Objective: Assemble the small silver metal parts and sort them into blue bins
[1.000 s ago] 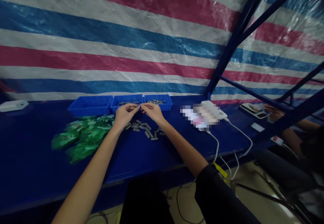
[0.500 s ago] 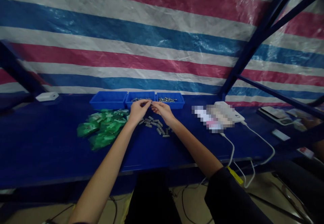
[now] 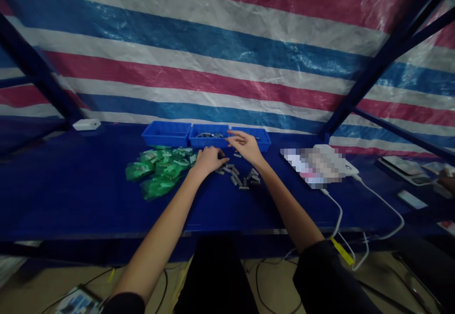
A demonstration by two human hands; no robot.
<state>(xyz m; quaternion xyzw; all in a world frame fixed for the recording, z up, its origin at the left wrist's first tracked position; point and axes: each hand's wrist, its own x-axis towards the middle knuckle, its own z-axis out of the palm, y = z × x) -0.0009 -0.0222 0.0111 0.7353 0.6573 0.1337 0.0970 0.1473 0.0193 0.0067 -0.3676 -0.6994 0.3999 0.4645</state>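
My left hand (image 3: 209, 160) is low over the table at the near left of the middle bin. Its fingers are bent, with a gap between thumb and forefinger, and nothing shows between them. Just right of it lie loose short grey metal cylinders (image 3: 235, 180). My right hand (image 3: 247, 148) hovers in front of the right blue bin (image 3: 263, 144), forefinger stretched out and thumb apart, holding nothing I can see. The middle blue bin (image 3: 209, 141) holds small metal parts. Green plastic packets (image 3: 159, 174) lie in a heap left of my left hand.
A left blue bin (image 3: 166, 139) stands in the row. To the right are a phone (image 3: 302, 169) and a white device (image 3: 350, 168) with white cables (image 3: 339, 214), then a small scale (image 3: 403, 172). A white box (image 3: 86, 124) sits at the back left.
My hands, together before the bins half a second ago, have parted. The left came down beside the metal cylinders; the right moved to the right bin. The view has shifted slightly.
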